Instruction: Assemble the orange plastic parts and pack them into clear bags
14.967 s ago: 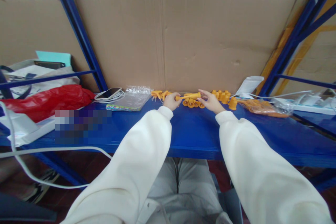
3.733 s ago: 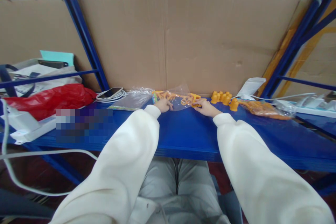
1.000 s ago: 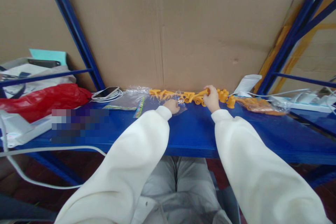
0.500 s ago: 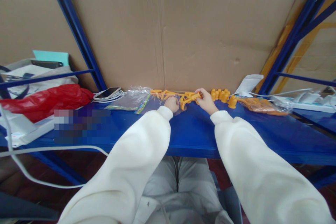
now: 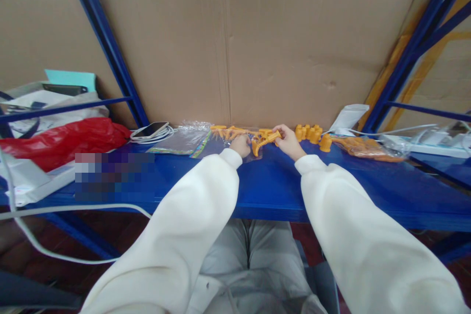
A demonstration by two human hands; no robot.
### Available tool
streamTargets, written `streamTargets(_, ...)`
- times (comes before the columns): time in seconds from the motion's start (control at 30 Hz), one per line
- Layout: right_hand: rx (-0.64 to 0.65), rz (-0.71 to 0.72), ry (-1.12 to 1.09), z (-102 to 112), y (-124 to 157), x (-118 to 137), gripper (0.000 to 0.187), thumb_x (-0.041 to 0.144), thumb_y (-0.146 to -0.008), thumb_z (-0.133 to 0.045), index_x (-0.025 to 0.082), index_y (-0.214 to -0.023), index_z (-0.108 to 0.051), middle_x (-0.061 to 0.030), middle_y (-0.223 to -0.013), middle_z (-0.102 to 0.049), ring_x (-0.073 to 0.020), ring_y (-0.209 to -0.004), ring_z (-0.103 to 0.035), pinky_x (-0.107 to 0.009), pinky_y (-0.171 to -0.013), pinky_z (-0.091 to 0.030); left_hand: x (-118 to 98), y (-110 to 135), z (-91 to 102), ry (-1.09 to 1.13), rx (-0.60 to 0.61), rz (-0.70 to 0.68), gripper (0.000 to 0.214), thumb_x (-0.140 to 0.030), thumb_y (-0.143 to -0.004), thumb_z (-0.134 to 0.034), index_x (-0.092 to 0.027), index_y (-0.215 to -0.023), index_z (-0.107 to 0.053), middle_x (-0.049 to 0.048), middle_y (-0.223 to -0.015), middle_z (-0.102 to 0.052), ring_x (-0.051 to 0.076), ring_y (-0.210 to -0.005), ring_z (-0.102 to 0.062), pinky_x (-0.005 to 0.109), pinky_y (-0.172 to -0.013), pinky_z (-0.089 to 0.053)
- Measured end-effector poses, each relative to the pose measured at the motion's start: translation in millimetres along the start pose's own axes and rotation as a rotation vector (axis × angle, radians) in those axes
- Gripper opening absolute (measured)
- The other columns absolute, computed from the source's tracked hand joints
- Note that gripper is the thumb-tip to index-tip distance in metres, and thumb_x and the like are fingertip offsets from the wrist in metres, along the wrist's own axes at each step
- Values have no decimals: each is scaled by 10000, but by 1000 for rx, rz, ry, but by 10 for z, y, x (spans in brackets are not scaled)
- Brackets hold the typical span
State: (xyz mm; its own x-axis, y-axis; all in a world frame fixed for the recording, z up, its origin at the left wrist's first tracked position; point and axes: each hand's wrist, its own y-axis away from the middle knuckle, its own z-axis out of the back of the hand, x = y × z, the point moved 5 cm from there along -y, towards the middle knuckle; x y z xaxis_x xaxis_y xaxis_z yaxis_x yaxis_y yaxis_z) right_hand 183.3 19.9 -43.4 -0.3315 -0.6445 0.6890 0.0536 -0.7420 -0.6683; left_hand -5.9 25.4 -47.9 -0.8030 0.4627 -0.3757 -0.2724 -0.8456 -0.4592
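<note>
Since one second ago, the right hand (image 5: 290,143) has come over to the left with an orange toy (image 5: 264,142), so the toy is now close by the left hand (image 5: 241,145). In the head view, the right hand pinches one end of the toy with its thumb and fingers. The toy leans, with its bent handle end down on the left, just beside the left hand, between the two hands. The left hand has its fingers curled in tight on a clear bag (image 5: 215,149), which lies on the blue table (image 5: 272,191). I cannot tell if the handle is inside the bag or just over it. More orange toys (image 5: 230,132) lie in a row behind the hands. To the right of the right hand, small orange cups (image 5: 308,132) stand in a bunch, and one cup (image 5: 326,143) stands a bit nearer the front. Past it lies a packet (image 5: 368,149) with orange things in it. To the left of the bag are flat bags (image 5: 180,141), then a phone (image 5: 153,129) on a white cord (image 5: 150,140), then a red bag (image 5: 73,140). Brown cardboard (image 5: 294,59) stands up like a wall at the back.
</note>
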Motion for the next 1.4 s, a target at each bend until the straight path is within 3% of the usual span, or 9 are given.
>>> streamTargets(0.13,18,-24,2,-26,8,-18,225,176,-620,-544,226,-838,-562,14,-807,-610,-166,-734,-579,-327,-709,-517,-38,-7,3,54,-59,-79,188,-41,-694,-585,-171,-809,-656,21,-739,-671,181,-760,-646,308,-788,-540)
streamTargets(0.3,89,-10,-76,-107,43,114,209,212,-640,-601,223,-849,-593,12,-833,-641,-162,-759,-599,-322,-745,-524,-75,2,24,121,-92,-62,211,3,-701,-579,-178,-804,-613,0,-713,-638,172,-714,-618,286,-745,-499)
streamTargets(0.57,179,-9,-89,-213,102,176,192,252,-701,-683,203,-882,-645,-38,-977,-706,-197,-924,-664,-383,-884,-543,-159,27,52,130,-57,-119,226,-3,-744,-518,-167,-861,-620,5,-762,-646,157,-715,-610,279,-760,-477)
streamTargets(1.0,491,-115,-244,-430,215,139,408,324,-659,-841,184,-1024,-727,-56,-989,-770,-226,-944,-729,-439,-949,-569,-220,51,139,152,-105,-123,162,-46,-811,-490,-185,-836,-569,25,-858,-668,156,-775,-612,283,-797,-491)
streamTargets(1.23,567,-8,-9,-456,256,97,407,249,-699,-834,170,-1086,-736,-61,-936,-774,-239,-915,-731,-426,-909,-578,-215,54,73,179,-53,-168,128,-89,-812,-527,-188,-872,-582,5,-838,-684,147,-759,-641,284,-789,-511)
streamTargets(1.4,512,-14,135,-413,220,15,325,229,-703,-844,173,-1008,-747,-69,-924,-773,-242,-867,-734,-420,-889,-581,-206,50,152,147,-48,-142,181,-94,-827,-514,-202,-948,-595,36,-971,-719,180,-944,-680,327,-900,-512)
